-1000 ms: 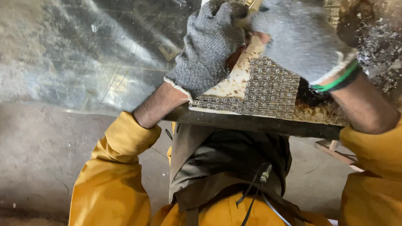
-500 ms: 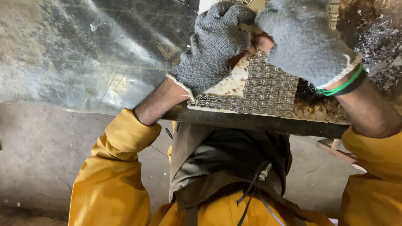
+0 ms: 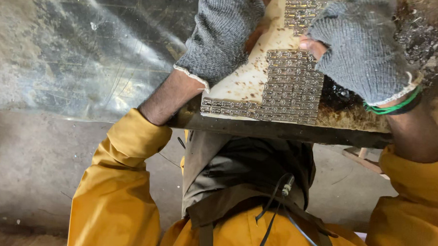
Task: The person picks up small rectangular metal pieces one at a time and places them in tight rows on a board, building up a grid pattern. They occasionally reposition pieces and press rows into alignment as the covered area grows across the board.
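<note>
A pale board lies on the edge of a metal bench and carries rows of small silvery metal pieces. My left hand, in a grey knitted glove, rests on the board's left part with fingers curled. My right hand, also in a grey glove with a green band at the wrist, presses on the rows from the right, a bare fingertip touching the pieces. What the fingers pinch is hidden.
A scratched, shiny metal sheet covers the bench to the left. Dark grit and debris lie at the right. The bench's dark front edge runs above my yellow sleeves and brown apron. Concrete floor lies below.
The view has shifted closer to the board. Both hands have moved slightly up the board, and more of the rows of metal pieces now shows below them.
</note>
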Tool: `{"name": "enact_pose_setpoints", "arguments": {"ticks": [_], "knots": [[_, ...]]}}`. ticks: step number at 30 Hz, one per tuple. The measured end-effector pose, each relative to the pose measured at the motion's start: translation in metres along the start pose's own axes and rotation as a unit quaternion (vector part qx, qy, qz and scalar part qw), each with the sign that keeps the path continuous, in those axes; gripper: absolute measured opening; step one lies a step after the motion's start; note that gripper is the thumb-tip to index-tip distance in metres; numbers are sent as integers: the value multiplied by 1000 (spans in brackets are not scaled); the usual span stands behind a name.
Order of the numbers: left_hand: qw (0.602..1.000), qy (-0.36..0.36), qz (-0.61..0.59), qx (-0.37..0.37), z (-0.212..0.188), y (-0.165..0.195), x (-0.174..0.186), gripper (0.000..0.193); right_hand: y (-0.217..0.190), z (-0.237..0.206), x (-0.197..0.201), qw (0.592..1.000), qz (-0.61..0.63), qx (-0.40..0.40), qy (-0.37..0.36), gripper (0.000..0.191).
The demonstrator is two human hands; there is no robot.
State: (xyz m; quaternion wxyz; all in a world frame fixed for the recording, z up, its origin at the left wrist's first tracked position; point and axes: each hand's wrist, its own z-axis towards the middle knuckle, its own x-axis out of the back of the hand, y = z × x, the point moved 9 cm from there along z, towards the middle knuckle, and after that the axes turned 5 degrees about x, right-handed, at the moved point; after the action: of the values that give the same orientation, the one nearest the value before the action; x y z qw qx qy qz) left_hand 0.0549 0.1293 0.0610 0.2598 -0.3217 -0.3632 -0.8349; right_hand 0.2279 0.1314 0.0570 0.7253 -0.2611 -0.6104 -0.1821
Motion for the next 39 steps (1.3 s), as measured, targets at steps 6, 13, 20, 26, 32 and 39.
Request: {"name": "enact_pose_setpoints", "arguments": {"ticks": [6, 13, 20, 26, 32, 39], "knots": [[902, -126, -390, 132, 3, -11, -28, 25, 4, 1, -4, 998, -32, -24, -48, 34], [973, -79, -198, 85, 1, -12, -19, 21, -8, 0, 20, 997, -60, 21, 33, 31], [973, -139, -152, 104, 0, -19, -31, 29, -6, 35, 6, 1000, 26, -5, 9, 27], [989, -101, -46, 100, -3, -21, -18, 26, -31, 63, 7, 996, -23, 66, 46, 31], [988, -86, -59, 117, -9, -25, -20, 25, -19, 54, -6, 993, 112, 18, -11, 25], [1000, -4, 6, 26, -8, -7, -8, 25, -17, 25, 1, 993, -93, 39, -59, 28]]}}
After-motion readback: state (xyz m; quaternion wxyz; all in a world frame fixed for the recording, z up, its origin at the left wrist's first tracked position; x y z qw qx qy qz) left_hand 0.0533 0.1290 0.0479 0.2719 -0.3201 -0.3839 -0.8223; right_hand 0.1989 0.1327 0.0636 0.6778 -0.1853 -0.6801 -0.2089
